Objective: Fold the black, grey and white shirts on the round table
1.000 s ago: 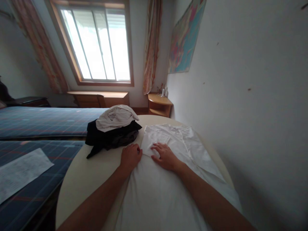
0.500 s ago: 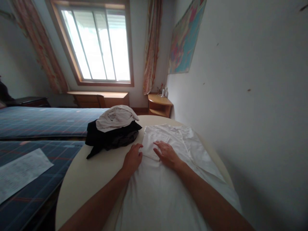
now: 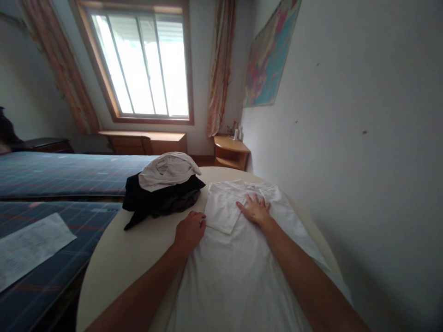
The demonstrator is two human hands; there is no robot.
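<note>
While our right hand (image 3: 255, 211) lies splayed on the white garment (image 3: 224, 276) at six o'clock, our left hand (image 3: 189, 230) curls at its edge, grip unclear; bottles (image 3: 236, 134) top the twelve-o'clock corner cabinet (image 3: 231, 145).

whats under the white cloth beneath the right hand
The white cloth lies on a cream table, whose surface shows along the cloth's left side and far edge. The right hand is spread over the cloth. Anything beneath its middle is covered and cannot be seen.

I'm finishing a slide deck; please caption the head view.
Left hand at the edge of a white garment, right hand spread on it, beside piled clothes on a round table.
</note>
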